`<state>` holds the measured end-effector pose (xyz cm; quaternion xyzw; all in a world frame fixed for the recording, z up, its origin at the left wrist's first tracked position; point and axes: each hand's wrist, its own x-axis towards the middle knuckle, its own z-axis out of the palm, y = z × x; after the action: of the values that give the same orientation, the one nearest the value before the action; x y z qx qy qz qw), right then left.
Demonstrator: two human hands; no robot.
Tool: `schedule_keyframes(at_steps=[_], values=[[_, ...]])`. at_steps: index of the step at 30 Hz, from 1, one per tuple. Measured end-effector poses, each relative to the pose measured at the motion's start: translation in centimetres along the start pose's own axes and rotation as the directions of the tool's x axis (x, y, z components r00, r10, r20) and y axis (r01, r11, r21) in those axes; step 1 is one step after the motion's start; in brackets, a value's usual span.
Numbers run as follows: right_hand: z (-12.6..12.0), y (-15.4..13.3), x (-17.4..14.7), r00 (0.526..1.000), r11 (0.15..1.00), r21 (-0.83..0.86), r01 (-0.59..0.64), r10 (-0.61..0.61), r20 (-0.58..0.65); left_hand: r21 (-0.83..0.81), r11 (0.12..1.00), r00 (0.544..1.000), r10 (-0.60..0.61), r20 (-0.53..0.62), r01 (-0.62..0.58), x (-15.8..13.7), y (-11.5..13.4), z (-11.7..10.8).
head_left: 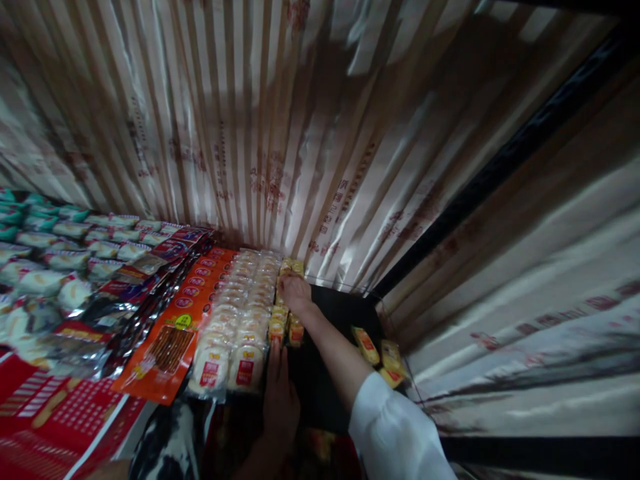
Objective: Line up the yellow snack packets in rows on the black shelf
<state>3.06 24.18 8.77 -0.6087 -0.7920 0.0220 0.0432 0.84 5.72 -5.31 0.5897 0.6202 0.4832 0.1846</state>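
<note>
Small yellow snack packets (295, 331) stand in two short rows at the right end of a display of packaged food. My right hand (295, 293), at the end of a white sleeve, reaches over the back part of these rows. Its fingers are curled down among the packets, and whatever is in them is hidden. My left hand (280, 395) lies in shadow at the front, its fingers stretched out and the tips against the foremost packet of the left row. Directly left of the packets are rows of round white wrapped crackers (245, 367).
Orange bags of brown sticks (173, 347) and dark shiny packs (85, 333) overlap further left. Loose yellow packets (367, 345) lie on the black surface (320, 373) at right. A red basket (55, 427) stands front left. Printed curtain sheeting (280, 133) hangs behind.
</note>
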Motion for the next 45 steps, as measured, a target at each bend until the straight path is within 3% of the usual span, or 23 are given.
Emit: schedule_keyframes(at_steps=[8,14,26,33,36,38,39,41,43,45], values=[[-0.6,0.2,1.3,0.995,1.0,-0.027,0.011,-0.013,-0.095,0.077,0.997,0.999,0.027,-0.04,-0.024,-0.1,0.5,0.3],[-0.2,0.4,2.8,0.998,0.995,-0.08,0.055,-0.057,-0.013,0.082,0.996,0.997,0.038,-0.062,-0.032,-0.1,0.9,0.1],[1.0,1.3,3.3,0.986,0.997,-0.052,0.063,-0.07,-0.15,0.104,0.994,0.998,0.041,-0.045,-0.036,0.0,1.0,0.3],[0.5,1.0,5.0,0.992,0.994,-0.012,0.111,-0.112,-0.053,0.1,0.995,0.999,0.032,-0.044,-0.028,0.1,1.4,0.0],[0.0,2.2,3.9,0.978,0.985,0.136,0.103,-0.075,-0.193,0.088,0.996,0.999,0.026,-0.038,-0.023,0.1,1.5,-0.1],[0.7,3.6,2.1,0.926,0.922,0.377,0.09,0.062,-0.373,0.088,0.996,0.999,0.033,-0.028,-0.03,0.1,1.5,-0.1],[1.5,4.4,0.9,0.897,0.853,0.517,0.072,0.172,-0.407,0.091,0.995,0.999,0.036,-0.027,-0.034,0.1,1.5,-0.2],[3.7,5.7,-1.6,0.862,0.659,0.752,-0.002,0.382,-0.333,0.091,0.995,0.999,0.046,-0.023,-0.044,0.1,1.4,-0.1],[6.1,6.3,-3.9,0.87,0.491,0.871,-0.006,0.433,-0.237,0.082,0.996,0.999,0.047,-0.02,-0.046,0.1,1.3,-0.1],[8.1,6.0,-5.4,0.879,0.396,0.918,0.0,0.437,-0.189,0.07,0.996,0.999,0.047,-0.013,-0.046,0.1,1.2,-0.1]])
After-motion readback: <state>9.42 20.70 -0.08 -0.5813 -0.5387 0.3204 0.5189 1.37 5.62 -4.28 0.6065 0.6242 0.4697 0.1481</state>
